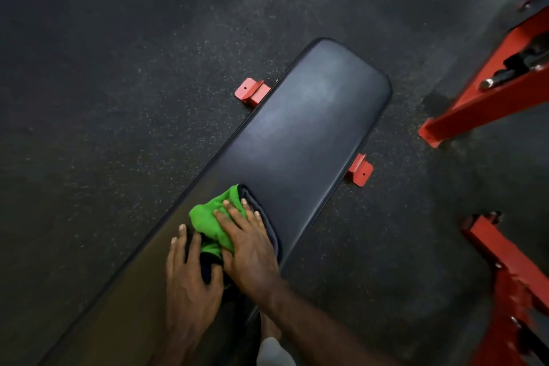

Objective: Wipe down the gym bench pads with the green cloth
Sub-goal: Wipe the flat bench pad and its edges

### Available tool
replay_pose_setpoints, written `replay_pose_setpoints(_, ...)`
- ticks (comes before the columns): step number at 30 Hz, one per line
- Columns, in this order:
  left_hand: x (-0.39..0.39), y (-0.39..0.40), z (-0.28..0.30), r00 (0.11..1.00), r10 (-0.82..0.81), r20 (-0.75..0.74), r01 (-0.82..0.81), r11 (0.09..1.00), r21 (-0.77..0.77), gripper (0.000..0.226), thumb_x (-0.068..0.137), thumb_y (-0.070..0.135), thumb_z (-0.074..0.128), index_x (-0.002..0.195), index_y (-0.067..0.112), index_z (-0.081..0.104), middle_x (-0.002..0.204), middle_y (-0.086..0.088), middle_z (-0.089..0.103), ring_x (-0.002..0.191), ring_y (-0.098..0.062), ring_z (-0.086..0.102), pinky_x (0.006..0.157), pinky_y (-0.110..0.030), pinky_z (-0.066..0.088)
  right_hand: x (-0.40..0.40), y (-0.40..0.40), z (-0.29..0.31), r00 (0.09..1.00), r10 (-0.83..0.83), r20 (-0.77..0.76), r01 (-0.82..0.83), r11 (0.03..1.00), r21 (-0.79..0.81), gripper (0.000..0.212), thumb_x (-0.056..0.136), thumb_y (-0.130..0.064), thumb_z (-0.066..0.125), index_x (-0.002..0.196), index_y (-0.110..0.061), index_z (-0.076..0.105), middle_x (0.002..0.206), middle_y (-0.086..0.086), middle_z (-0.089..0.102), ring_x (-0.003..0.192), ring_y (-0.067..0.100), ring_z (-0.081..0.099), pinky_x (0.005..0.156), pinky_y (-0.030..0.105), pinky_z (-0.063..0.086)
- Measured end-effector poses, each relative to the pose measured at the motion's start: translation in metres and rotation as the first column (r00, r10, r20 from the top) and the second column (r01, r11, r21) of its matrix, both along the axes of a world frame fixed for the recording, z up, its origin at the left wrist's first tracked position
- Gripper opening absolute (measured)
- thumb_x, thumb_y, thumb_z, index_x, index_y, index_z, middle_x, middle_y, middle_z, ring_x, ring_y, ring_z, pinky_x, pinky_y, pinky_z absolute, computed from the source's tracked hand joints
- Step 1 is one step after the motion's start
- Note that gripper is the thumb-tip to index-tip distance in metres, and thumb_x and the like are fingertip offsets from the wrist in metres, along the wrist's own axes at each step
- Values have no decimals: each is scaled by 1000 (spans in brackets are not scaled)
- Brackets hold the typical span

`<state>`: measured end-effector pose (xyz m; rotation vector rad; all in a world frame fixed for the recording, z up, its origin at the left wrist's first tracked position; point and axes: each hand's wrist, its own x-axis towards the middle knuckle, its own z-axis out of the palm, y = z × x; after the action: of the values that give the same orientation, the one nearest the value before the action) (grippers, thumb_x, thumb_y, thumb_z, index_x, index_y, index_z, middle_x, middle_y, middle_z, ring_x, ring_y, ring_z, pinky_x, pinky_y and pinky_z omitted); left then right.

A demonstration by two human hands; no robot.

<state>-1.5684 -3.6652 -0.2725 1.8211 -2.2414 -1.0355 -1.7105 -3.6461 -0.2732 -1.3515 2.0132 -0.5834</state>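
**Both hands on the green cloth, mid-bench**

The green cloth (214, 226) lies bunched on the black bench pad (300, 131), on the near half of the long pad, which runs from near left to far right. The right hand (248, 249) lies flat on top of the cloth, fingers straight and spread, pressing it onto the pad. The left hand (190, 276) sits just beside it on the left, fingers extended along the cloth's near-left edge, with its thumb touching a dark fold of fabric beneath the green.

Red bench feet (252, 92) stick out on either side of the pad on the dark speckled floor (104, 68). Red rack frames (487, 95) stand to the right.
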Motion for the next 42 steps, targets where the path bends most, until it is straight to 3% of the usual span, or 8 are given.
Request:
replay_pose_setpoints(5,11,-5,3,993,-117,7,116,990,76,89,82,12,75,160,7,32,171,-6,16,157,-33,16,126,-38,14,15,7,7,997,-34,75,29,998,56,73,79,-22,63,151,-17,52,162,6,42,155,34,28,127,49,16)
replay_pose_setpoints(9,44,16,7,991,-130,35,128,991,46,89,82,15,75,159,7,34,170,-8,23,156,-31,22,125,-40,20,48,25,6,999,-24,48,19,995,94,74,78,-26,61,151,-20,52,162,5,44,154,33,31,125,53,25)
replay_pose_setpoints(20,206,123,2,983,-163,87,164,986,-2,75,80,24,80,147,9,51,161,-14,42,148,-27,32,110,-52,49,214,111,8,983,152,-101,-133,977,169,87,84,-21,63,164,-26,27,172,-1,16,160,22,3,129,48,11)
replay_pose_setpoints(23,258,142,7,985,-127,117,125,992,17,75,85,29,74,152,11,45,166,-12,31,153,-28,30,116,-49,43,266,127,7,969,210,-127,-185,965,187,86,86,-26,56,165,-22,23,173,1,14,158,16,0,129,48,8)
replay_pose_setpoints(29,352,178,19,988,5,153,-28,989,145,79,102,42,49,165,22,6,168,0,-20,155,-17,-19,131,-41,2,352,143,13,891,450,-67,-428,879,213,85,98,-25,59,163,-33,4,172,-5,-5,159,23,-11,127,44,-5)
replay_pose_setpoints(34,398,194,21,973,164,159,-190,969,161,91,94,47,62,165,21,12,172,1,-12,157,-15,-11,128,-37,5,395,136,19,824,565,21,-555,800,228,73,101,-33,53,165,-30,19,172,-5,1,155,19,-15,130,44,-1)
replay_pose_setpoints(39,399,195,26,939,332,92,-341,932,122,73,87,37,63,153,8,46,165,-13,34,150,-32,36,119,-45,33,397,127,33,846,530,60,-533,836,128,68,89,-26,56,156,-26,45,165,2,38,155,33,28,125,47,26)
replay_pose_setpoints(42,377,186,22,922,388,20,-388,920,50,63,86,31,53,143,4,57,156,-16,47,143,-35,45,113,-51,42,377,130,35,867,497,33,-498,863,86,64,90,-38,54,153,-28,48,162,2,44,149,32,41,121,48,38)
